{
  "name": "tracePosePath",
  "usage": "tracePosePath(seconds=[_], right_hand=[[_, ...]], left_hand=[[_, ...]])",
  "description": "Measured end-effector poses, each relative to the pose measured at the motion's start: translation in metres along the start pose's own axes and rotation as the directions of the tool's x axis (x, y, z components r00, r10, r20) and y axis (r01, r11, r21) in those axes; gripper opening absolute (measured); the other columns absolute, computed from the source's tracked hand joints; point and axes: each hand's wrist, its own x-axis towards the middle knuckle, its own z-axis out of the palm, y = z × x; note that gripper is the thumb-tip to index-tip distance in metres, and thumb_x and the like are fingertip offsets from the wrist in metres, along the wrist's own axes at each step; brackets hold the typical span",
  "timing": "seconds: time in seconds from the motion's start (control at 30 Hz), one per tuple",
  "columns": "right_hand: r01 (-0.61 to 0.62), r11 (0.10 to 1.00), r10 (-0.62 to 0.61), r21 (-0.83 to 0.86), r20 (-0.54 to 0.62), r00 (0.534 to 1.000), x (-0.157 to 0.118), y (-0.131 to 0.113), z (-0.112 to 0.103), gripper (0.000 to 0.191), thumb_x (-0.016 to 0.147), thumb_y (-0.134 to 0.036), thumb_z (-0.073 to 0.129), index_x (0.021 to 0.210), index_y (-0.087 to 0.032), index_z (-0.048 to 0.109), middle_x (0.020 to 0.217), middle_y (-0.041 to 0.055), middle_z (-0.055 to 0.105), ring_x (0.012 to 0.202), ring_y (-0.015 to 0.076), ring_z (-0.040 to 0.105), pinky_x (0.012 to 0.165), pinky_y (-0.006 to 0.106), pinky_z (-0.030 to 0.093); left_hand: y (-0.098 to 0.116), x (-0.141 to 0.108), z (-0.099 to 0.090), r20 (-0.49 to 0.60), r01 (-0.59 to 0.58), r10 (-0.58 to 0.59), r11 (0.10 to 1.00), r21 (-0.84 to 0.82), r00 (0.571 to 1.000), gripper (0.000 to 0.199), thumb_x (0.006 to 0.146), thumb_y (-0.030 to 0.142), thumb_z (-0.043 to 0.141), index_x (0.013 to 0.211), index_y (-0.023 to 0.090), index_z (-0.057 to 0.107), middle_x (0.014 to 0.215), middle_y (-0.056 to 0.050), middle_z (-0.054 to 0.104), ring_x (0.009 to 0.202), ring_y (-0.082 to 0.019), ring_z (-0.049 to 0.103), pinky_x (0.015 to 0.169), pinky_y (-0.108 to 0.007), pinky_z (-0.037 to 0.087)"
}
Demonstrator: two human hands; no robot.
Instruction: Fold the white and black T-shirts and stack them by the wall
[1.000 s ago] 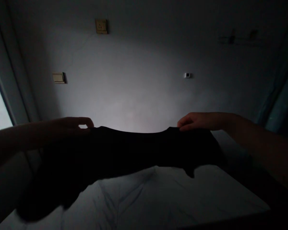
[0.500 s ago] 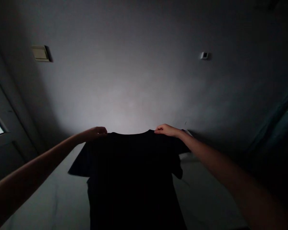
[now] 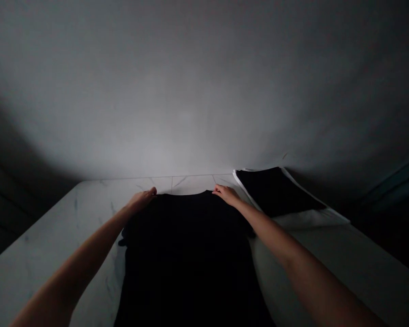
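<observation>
In the head view, a black T-shirt (image 3: 187, 259) lies on a table (image 3: 54, 240) with a white, marble-like top, and its collar points away from the person while its lower part runs out of the bottom of the picture. The left hand (image 3: 142, 200) is at the top edge on the left side of the collar, and the right hand (image 3: 226, 195) is at the same edge on the right side. Neither hand is clenched into a fist, and the fingers seem extended on the cloth, but I cannot tell if they pinch it or only touch it. Because the hands stand at two sides of the neck, the top edge seems to be kept straight between them, while the table carries the weight of the shirt. Beyond the right forearm, a folded black garment (image 3: 276, 190) lies on a white cloth (image 3: 310, 220), apart from the shirt, and a grey wall (image 3: 191, 91) rises behind the table.
</observation>
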Motion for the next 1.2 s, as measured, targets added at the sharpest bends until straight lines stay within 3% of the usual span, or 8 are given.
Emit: tracePosePath(seconds=[0.17, 0.37, 0.53, 0.67, 0.83, 1.0, 1.1, 1.2], right_hand=[[-0.016, 0.999, 0.016, -0.038, 0.001, 1.0, 0.03, 0.007, -0.001, 0.011, 0.095, -0.036, 0.058, 0.096, -0.028, 0.065, 0.097, 0.0034, 0.073, 0.084, 0.0211, 0.065, 0.07, 0.028, 0.041], [-0.005, 0.997, 0.004, -0.077, -0.004, 1.0, 0.057, 0.0, -0.003, 0.015, 0.096, -0.038, 0.055, 0.101, -0.028, 0.066, 0.1, 0.005, 0.073, 0.089, 0.0236, 0.066, 0.072, 0.03, 0.042], [-0.027, 0.995, 0.025, -0.091, -0.029, 0.999, 0.072, -0.004, -0.002, 0.014, 0.096, -0.036, 0.058, 0.098, -0.025, 0.066, 0.102, 0.0061, 0.073, 0.089, 0.0229, 0.066, 0.07, 0.029, 0.04], [-0.08, 0.996, 0.078, -0.039, -0.06, 0.995, 0.068, 0.001, -0.003, 0.015, 0.094, -0.038, 0.061, 0.095, -0.024, 0.066, 0.098, 0.0061, 0.073, 0.085, 0.0208, 0.065, 0.069, 0.027, 0.041], [-0.118, 0.989, 0.119, 0.093, -0.004, 0.993, 0.04, 0.026, -0.017, 0.025, 0.09, -0.043, 0.064, 0.089, -0.018, 0.067, 0.087, 0.0057, 0.071, 0.078, 0.0172, 0.063, 0.066, 0.024, 0.041], [-0.211, 0.972, 0.194, 0.108, 0.146, 0.97, 0.003, 0.055, -0.036, 0.038, 0.078, -0.052, 0.071, 0.068, -0.016, 0.064, 0.062, -0.0012, 0.059, 0.062, 0.0148, 0.055, 0.057, 0.024, 0.036], [-0.307, 0.952, 0.304, 0.018, 0.088, 0.949, -0.013, 0.057, -0.04, 0.033, 0.078, -0.045, 0.074, 0.066, -0.016, 0.065, 0.065, 0.001, 0.062, 0.064, 0.0162, 0.058, 0.058, 0.024, 0.036], [-0.379, 0.924, 0.377, -0.044, -0.054, 0.925, -0.022, 0.051, -0.039, 0.019, 0.082, -0.035, 0.073, 0.084, -0.016, 0.073, 0.083, 0.0072, 0.072, 0.078, 0.0198, 0.066, 0.065, 0.025, 0.043]], left_hand=[[-0.01, 0.03, -0.013, -0.019, 0.057, -0.056, 0.995, 0.085, 0.998, 0.017, 0.091, 0.038, 0.051, 0.102, 0.025, 0.055, 0.09, -0.007, 0.073, 0.078, -0.024, 0.067, 0.065, -0.029, 0.04], [-0.014, 0.056, -0.022, -0.02, 0.056, -0.053, 0.988, 0.147, 0.998, 0.025, 0.092, 0.042, 0.049, 0.104, 0.022, 0.059, 0.086, -0.011, 0.071, 0.077, -0.026, 0.066, 0.062, -0.03, 0.038], [-0.012, 0.067, -0.022, 0.005, 0.089, -0.092, 0.969, 0.232, 0.996, 0.03, 0.096, 0.041, 0.043, 0.11, 0.02, 0.059, 0.092, -0.014, 0.072, 0.079, -0.028, 0.067, 0.061, -0.03, 0.038], [-0.01, 0.067, -0.021, -0.007, 0.114, -0.116, 0.968, 0.222, 0.993, 0.031, 0.095, 0.04, 0.044, 0.111, 0.019, 0.061, 0.092, -0.016, 0.072, 0.079, -0.028, 0.068, 0.063, -0.03, 0.041], [-0.024, 0.054, -0.031, -0.015, 0.241, -0.241, 0.97, 0.002, 0.97, 0.034, 0.085, 0.053, 0.056, 0.095, 0.021, 0.066, 0.082, -0.01, 0.071, 0.074, -0.026, 0.066, 0.061, -0.028, 0.042], [-0.049, 0.018, -0.044, 0.102, 0.309, -0.291, 0.906, -0.289, 0.951, 0.042, 0.067, 0.061, 0.067, 0.068, 0.02, 0.065, 0.062, -0.005, 0.065, 0.064, -0.021, 0.059, 0.059, -0.027, 0.043], [-0.053, -0.006, -0.049, 0.212, 0.312, -0.244, 0.865, -0.393, 0.946, 0.043, 0.059, 0.061, 0.071, 0.056, 0.02, 0.06, 0.055, -0.002, 0.059, 0.058, -0.017, 0.053, 0.056, -0.027, 0.042], [-0.046, -0.023, -0.053, 0.203, 0.302, -0.228, 0.798, -0.522, 0.952, 0.044, 0.058, 0.06, 0.073, 0.056, 0.02, 0.055, 0.054, 0.001, 0.054, 0.057, -0.015, 0.051, 0.056, -0.026, 0.041]])
